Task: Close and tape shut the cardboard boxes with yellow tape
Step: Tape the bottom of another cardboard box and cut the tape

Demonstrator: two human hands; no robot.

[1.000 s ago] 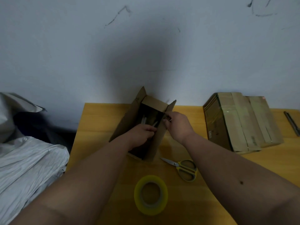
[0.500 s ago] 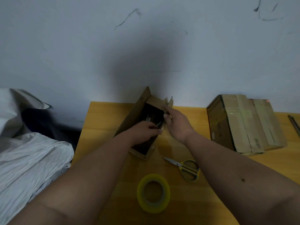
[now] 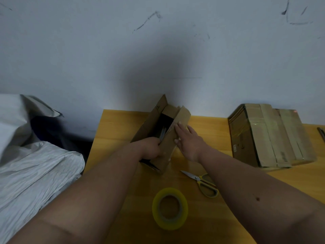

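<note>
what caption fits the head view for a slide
Right hand folds a flap of the open cardboard box; left hand steadies it.

One open cardboard box (image 3: 167,138); one stack of taped cardboard boxes (image 3: 270,136), number unclear; one roll of yellow tape (image 3: 169,208); one pair of yellow-handled scissors (image 3: 202,182); two hands, left hand (image 3: 151,148) and right hand (image 3: 190,143).

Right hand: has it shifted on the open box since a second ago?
Yes. The right hand left the far rim and now presses flat on the open box's right flap, nearer the scissors, folding it inward.
</note>
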